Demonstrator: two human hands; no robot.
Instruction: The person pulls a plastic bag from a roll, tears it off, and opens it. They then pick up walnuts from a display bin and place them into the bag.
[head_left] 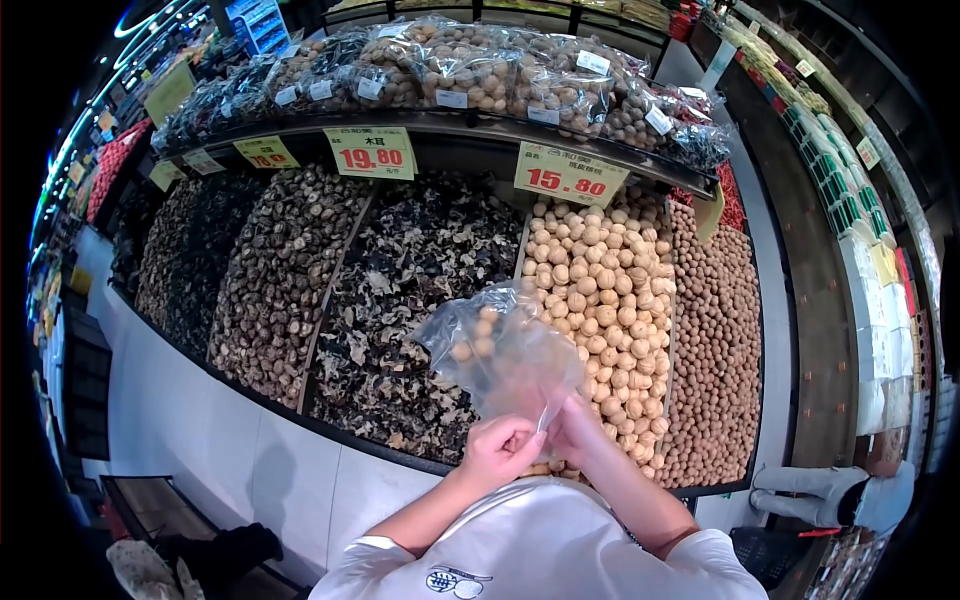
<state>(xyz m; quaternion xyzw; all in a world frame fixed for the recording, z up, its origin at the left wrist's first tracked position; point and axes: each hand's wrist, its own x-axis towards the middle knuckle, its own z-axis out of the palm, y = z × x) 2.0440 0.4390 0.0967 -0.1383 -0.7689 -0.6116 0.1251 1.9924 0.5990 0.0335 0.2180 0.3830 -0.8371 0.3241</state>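
A clear plastic bag (510,385) hangs over the bins in front of me, with several walnuts (472,346) showing through its far end. My left hand (497,450) is closed, pinching the bag's near edge between thumb and fingers. Right beside it, my right hand (574,428) grips the bag near its mouth, its fingers partly hidden by the plastic. Beneath and to the right of the bag lies a bin of loose pale walnuts (625,330). Dried black fungus (405,250) fills the bin under the bag's left side.
Dried mushrooms (285,260) lie farther left, and small brown nuts (712,370) fill the rightmost bin. Above the bins runs a shelf of bagged goods (465,75) with price signs (370,152) along its edge. Another person's legs (815,493) appear at the lower right.
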